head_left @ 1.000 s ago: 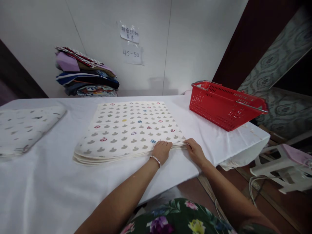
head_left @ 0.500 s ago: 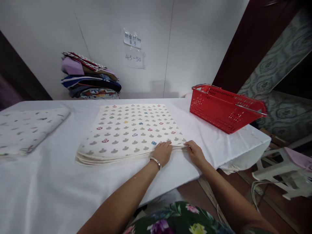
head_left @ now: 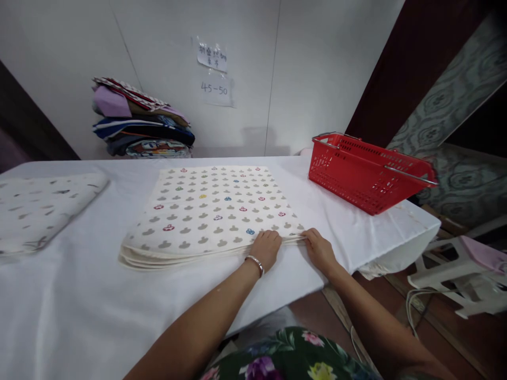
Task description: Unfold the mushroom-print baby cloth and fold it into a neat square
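Observation:
A flat stack of cream cloth pieces [head_left: 206,211] printed with small grey and coloured shapes lies in the middle of the white table [head_left: 79,311]. My left hand [head_left: 266,248], with a silver bracelet on the wrist, rests curled on the stack's near edge, fingers bent over the top layer. My right hand [head_left: 320,249] is at the stack's near right corner, its fingers pinched on the edges of the layers there.
A red plastic basket [head_left: 366,171] stands at the table's right end. A pile of folded coloured fabrics [head_left: 138,121] sits against the back wall. Another printed cream stack [head_left: 35,208] lies at the far left. A white plastic stool [head_left: 459,274] is on the floor to the right.
Both hands stay at the stack's near right edge. Only the view has shifted slightly.

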The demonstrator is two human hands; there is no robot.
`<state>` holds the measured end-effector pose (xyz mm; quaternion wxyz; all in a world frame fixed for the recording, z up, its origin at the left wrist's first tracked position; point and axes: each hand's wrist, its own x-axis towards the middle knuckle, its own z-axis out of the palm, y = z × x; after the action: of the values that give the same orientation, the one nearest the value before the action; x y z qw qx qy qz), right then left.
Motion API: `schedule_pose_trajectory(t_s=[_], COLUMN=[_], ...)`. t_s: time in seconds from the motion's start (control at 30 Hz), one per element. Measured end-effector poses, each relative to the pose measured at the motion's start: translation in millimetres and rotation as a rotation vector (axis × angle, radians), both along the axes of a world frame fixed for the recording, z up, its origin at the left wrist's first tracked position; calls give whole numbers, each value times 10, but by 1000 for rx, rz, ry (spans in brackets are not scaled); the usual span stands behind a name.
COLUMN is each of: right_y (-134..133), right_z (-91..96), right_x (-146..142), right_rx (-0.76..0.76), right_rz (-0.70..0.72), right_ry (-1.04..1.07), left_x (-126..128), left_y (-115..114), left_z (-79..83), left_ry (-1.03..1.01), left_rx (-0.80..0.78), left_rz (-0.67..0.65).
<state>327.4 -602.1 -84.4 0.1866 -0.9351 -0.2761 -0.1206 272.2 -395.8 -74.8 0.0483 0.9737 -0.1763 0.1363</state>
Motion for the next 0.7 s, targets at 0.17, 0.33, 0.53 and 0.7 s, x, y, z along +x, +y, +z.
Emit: schedule_pose_trajectory(t_s=[0.17, 0.33, 0.53, 0.7], right_y=[-1, 7, 17, 18], right_z=[26, 47, 56, 64], right_x=[-3, -12, -12, -17], right_rx=[56, 91, 105, 121], right_rz=[15, 26, 13, 15], right_ry=[24, 25, 23, 35], left_x=[15, 29, 35, -3], left_y=[2, 7, 14, -3], left_z=[6, 10, 4, 33], left_ry=[-21, -50, -50, -36], left_rx=[-4, -11, -21, -38], left_rz=[24, 32, -15, -6])
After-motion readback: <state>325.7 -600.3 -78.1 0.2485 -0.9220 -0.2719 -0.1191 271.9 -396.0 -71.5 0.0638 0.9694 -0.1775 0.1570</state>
